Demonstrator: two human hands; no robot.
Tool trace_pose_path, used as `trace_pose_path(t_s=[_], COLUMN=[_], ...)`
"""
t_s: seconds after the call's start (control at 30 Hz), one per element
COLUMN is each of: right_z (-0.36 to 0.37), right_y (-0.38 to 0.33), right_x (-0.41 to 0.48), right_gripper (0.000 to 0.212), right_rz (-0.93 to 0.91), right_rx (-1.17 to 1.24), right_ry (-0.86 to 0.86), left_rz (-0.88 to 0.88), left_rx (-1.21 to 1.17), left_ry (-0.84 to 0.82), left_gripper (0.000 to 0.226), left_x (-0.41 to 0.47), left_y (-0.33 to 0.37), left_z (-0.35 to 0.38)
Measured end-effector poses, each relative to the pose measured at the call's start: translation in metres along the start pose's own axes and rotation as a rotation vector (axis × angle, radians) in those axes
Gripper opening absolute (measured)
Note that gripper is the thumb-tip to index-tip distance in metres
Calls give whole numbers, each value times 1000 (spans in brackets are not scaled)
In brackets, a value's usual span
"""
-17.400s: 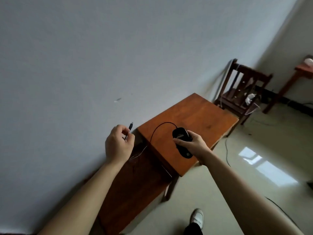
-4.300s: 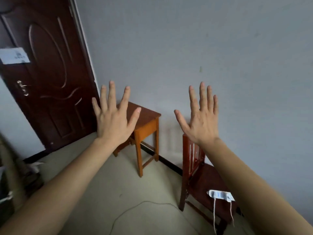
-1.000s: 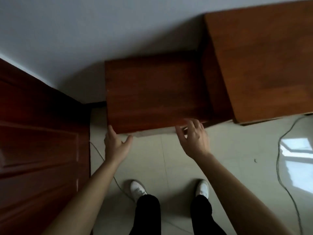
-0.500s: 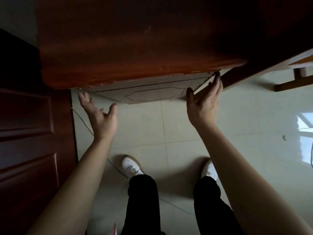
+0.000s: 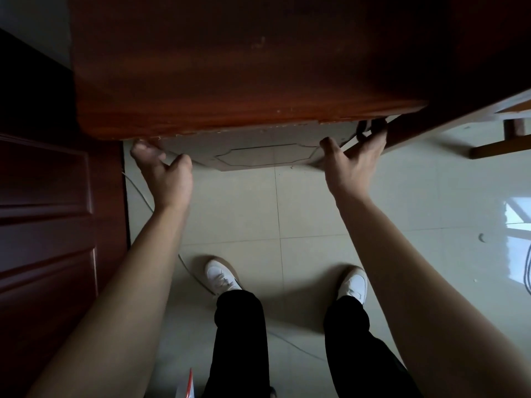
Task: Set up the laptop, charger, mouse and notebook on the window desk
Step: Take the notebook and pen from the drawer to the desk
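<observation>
Head view looks down on the wooden desk (image 5: 230, 81), whose front edge lies just above both hands. The right hand (image 5: 355, 162) grips its right front corner, fingers (image 5: 373, 130) curled round the edge and thumb on the front panel. The left hand (image 5: 166, 170) reaches under the left end, thumb spread; whether it grips I cannot tell.

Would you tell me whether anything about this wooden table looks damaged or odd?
The table is chipped along its near edge, pale flecks showing between the left hand and right hand; a pale scuff marks its top.
</observation>
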State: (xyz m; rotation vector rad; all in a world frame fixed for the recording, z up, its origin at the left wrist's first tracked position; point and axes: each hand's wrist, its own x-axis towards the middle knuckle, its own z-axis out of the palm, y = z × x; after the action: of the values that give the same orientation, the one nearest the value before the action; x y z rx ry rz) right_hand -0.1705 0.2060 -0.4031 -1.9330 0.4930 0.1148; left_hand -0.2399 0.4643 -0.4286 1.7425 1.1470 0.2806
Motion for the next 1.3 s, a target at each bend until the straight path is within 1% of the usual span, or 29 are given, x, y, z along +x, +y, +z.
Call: trace_pose_path(t_s=[0.03,0.07,0.23,0.3,0.33,0.4,0.53,0.57,0.63,0.67,0.73,0.8,0.83,0.9,0.93,0.97,1.07,1.13,1.2,1.3], right_z=[-4,-7,-26,-31,-34,-39,-43,-43,-42,-42,-43,-43,-42,-40,-40,-39,-42,-45,-47,-47], right_y=[-1,0,16,22,25,30,42,46,54,58,63,64,63,61,58,55,47,43,38,30], right_x=[-4,-11,-55,-66,-71,-75,-77,-78,-80,-81,-83,-87,-89,-92,-92,-91,-89,-88,-90,-90], right_gripper=[90,91,96,97,96,91,81,79,73,68,63,68,71,75,75,71,45,39,37,38], right_rz=[11,19,90,122,131,150,169,169,178,188,239,284,292,302,312,325,368,408,458,566], right_rx=[-6,-20,-69,-83,-86,-93,-82,-93,-132,-156,-190,-168,-135,-69,-49,-31,33,80,177,411], right_ry=[5,-2,-30,-26,-31,-40,-24,-25,-53,-78,-128,-160,-163,-173,-180,-184,-194,-224,-236,-181], left_rz=[-5,-8,-23,-63,-91,-127,-214,-242,-286,-311,-391,-418,-407,-376,-370,-376,-459,-536,-606,-684], left_rx=[44,86,226,263,290,335,314,302,264,230,203,234,222,157,105,34,-298,-478,-558,-562], left_ry=[12,19,14,-15,-26,-41,-41,-41,-61,-74,-112,-142,-151,-173,-175,-167,-65,8,76,121], left_gripper=[55,53,55,62,64,60,47,41,29,26,30,37,34,21,19,20,41,42,41,48], left_x=[0,-3,-43,-58,-64,-74,-91,-94,-95,-94,-91,-91,-92,-96,-98,-101,-113,-122,-123,-120], left_y=[0,-3,-20,-30,-34,-41,-46,-47,-47,-48,-50,-52,-52,-46,-40,-35,-16,-2,9,20], left_z=[-3,-7,-29,-36,-41,-48,-50,-49,-49,-50,-56,-62,-64,-65,-63,-61,-53,-45,-38,-35])
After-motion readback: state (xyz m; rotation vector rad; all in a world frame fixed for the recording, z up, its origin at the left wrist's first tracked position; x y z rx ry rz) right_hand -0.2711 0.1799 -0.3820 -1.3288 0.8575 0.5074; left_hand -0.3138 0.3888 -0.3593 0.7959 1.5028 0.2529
